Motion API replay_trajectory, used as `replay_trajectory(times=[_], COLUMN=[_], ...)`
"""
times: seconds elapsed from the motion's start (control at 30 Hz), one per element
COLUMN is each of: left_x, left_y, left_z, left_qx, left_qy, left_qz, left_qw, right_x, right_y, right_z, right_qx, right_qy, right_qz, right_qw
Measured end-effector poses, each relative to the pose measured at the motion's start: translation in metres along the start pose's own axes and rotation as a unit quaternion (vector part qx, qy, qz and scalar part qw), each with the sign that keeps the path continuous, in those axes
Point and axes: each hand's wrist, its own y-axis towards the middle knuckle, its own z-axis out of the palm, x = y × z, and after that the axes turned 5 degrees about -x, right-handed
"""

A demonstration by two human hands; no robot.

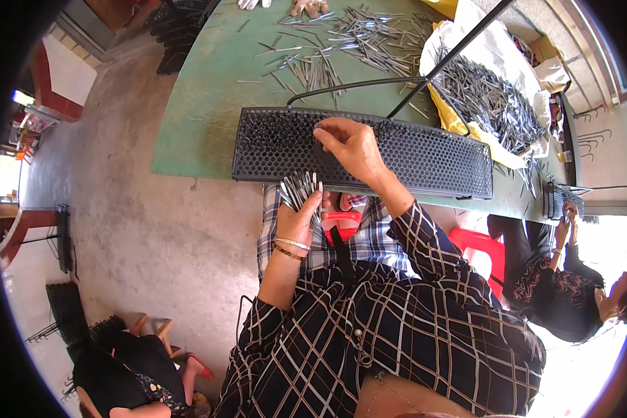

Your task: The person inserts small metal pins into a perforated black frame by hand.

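Note:
A bundle of thin silvery metal strips point(298, 188) stands up out of my left hand point(298, 224), whose fingers are wrapped round it just off the near edge of a black perforated rack point(425, 164). The long rack lies across the front of the green table, its face full of round holes. Over its left-middle part is my right hand point(355, 150), thumb and fingers pinched close to the holes; whatever they hold is too small to make out. Dark strip ends point(275, 129) crowd the holes at the rack's left part.
Loose metal strips point(376, 38) lie scattered across the green table point(195, 111). More fill a white and yellow sack point(488, 97) at the right. A black rod frame point(453, 52) rises behind the rack. Co-workers sit at the right point(564, 285) and lower left point(129, 376); gloved hands point(310, 7) show at the far edge.

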Motion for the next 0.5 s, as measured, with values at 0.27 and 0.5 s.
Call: replay_trajectory(times=[0.27,0.5], left_x=[-0.002,-0.003], left_y=[-0.002,-0.001], left_z=[0.000,-0.001], left_qx=[-0.002,-0.004], left_qy=[-0.007,-0.002], left_qz=[-0.024,-0.028], left_qw=[1.000,1.000], right_x=[-0.010,-0.004], right_y=[0.006,0.003], right_z=[0.005,0.013], right_qx=[-0.011,-0.023], right_qy=[-0.040,-0.057], right_qz=[-0.066,-0.078], right_qw=[0.997,0.995])
